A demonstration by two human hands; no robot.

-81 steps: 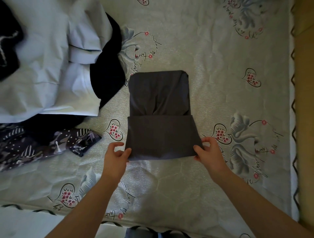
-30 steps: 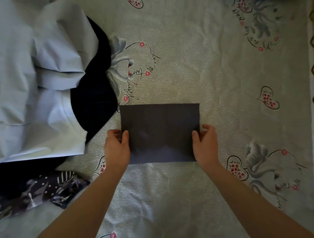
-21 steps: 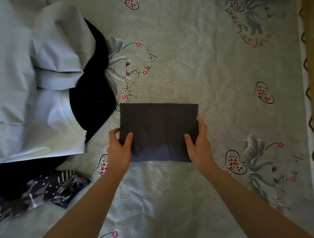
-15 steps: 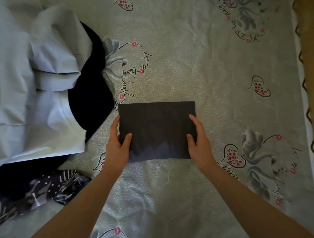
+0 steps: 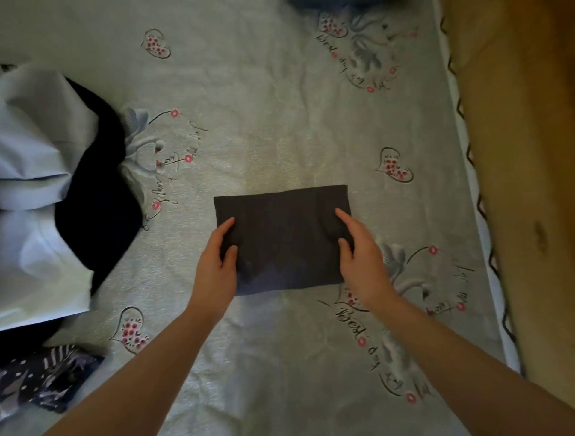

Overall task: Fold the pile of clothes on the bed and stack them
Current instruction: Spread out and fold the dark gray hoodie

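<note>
A dark grey garment (image 5: pixel 284 232), folded into a flat rectangle, lies in the middle of the bed. My left hand (image 5: pixel 217 270) holds its left edge, thumb on top and fingers along the side. My right hand (image 5: pixel 361 261) holds the right edge the same way. At the far left lies the unfolded pile: a pale blue garment (image 5: pixel 34 193), a black garment (image 5: pixel 99 199) under it and a dark patterned piece (image 5: pixel 46 376) near the front left.
The bed sheet (image 5: pixel 280 109) is pale with swan and heart prints. Its right edge with a scalloped trim (image 5: pixel 473 174) meets a tan surface (image 5: pixel 522 155). A dark blue item (image 5: pixel 329 3) peeks in at the top edge.
The grey garment was folded in half away from me into a smaller rectangle. Since then both hands have shifted with it to the right, away from the pile.
</note>
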